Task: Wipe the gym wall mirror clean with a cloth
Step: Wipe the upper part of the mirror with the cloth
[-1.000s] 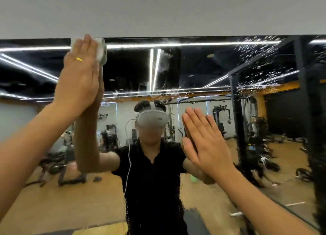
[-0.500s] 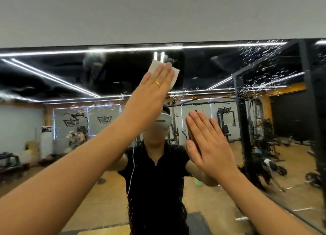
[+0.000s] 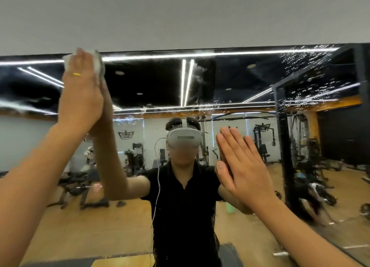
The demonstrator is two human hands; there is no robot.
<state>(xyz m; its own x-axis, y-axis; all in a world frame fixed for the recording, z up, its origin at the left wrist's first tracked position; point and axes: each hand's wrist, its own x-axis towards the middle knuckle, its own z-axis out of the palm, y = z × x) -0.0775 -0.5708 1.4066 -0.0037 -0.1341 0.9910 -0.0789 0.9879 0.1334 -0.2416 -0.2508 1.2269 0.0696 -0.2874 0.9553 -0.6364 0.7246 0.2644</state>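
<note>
The wall mirror (image 3: 240, 82) fills the view below a grey wall band. My left hand (image 3: 80, 92), a gold ring on one finger, lies flat with straight fingers and presses a white cloth (image 3: 97, 61) against the glass at the mirror's top edge, upper left. Only the cloth's edges show around my fingers. My right hand (image 3: 242, 166) rests flat on the glass at centre right, fingers straight and together, holding nothing. Water droplets (image 3: 312, 70) speckle the mirror's upper right area.
The glass reflects a person in a black shirt with a white headset (image 3: 184, 140), gym machines, a black rack post (image 3: 284, 146) and a wooden floor. The grey wall (image 3: 180, 16) runs above the mirror's top edge.
My left hand has swept the cloth from the upper middle of the mirror back left and up to the top edge. My right hand has stayed flat on the glass.
</note>
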